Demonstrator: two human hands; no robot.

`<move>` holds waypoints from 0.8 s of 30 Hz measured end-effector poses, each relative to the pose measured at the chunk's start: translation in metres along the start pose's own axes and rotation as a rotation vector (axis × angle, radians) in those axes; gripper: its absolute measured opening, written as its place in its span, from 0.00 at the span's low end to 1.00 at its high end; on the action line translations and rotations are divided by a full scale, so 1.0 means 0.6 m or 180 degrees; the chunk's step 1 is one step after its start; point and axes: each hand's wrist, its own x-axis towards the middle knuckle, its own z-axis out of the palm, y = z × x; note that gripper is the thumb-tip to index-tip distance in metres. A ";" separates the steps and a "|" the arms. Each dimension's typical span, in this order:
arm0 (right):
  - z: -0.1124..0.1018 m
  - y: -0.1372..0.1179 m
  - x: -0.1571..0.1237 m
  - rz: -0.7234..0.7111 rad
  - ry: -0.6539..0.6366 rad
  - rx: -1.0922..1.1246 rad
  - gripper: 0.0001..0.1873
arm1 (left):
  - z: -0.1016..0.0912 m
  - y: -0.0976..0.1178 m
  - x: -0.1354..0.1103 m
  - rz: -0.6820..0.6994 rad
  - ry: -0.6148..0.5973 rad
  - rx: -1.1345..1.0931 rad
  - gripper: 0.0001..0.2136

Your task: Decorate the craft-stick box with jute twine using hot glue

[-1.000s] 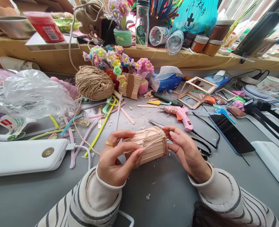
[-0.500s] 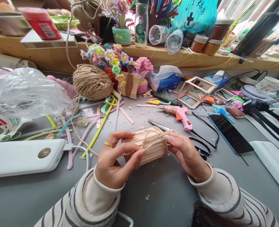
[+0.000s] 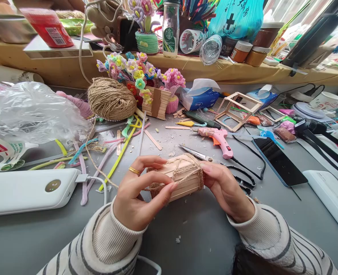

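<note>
A small barrel of pale craft sticks (image 3: 186, 183), bound with jute twine at both ends, is held tilted above the table. Loose twine (image 3: 183, 172) crosses its upper side. The thumb and index finger of my left hand (image 3: 140, 191) pinch this twine at the barrel's near face, while another finger lies along the far edge. Around the right end, my right hand (image 3: 226, 187) is closed, its fingertips partly hidden behind the barrel. From the left hand a strand runs back toward the twine ball (image 3: 111, 99). Scissors (image 3: 194, 152) lie just beyond the barrel.
A pink glue gun (image 3: 219, 140) and a phone (image 3: 279, 161) lie to the right. On the left are a white power bank (image 3: 28, 191) and a crumpled plastic bag (image 3: 37, 110). Behind stand a stick bundle (image 3: 156, 103) and a wooden stick frame (image 3: 238, 110).
My left hand has shifted slightly left and down, its pinch still at the barrel. My right fingers have settled a little closer around the right end.
</note>
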 end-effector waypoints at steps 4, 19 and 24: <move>0.002 0.000 -0.001 0.0004 -0.0010 -0.0020 0.14 | -0.005 -0.006 -0.001 -0.0006 -0.0159 0.0048 0.04; -0.002 0.001 0.000 -0.0035 0.0069 -0.0304 0.15 | -0.005 -0.009 -0.004 -0.0038 -0.0150 0.0112 0.04; -0.002 0.004 0.002 -0.0039 0.0140 -0.0287 0.14 | -0.006 -0.010 -0.004 -0.0049 -0.0166 0.0121 0.04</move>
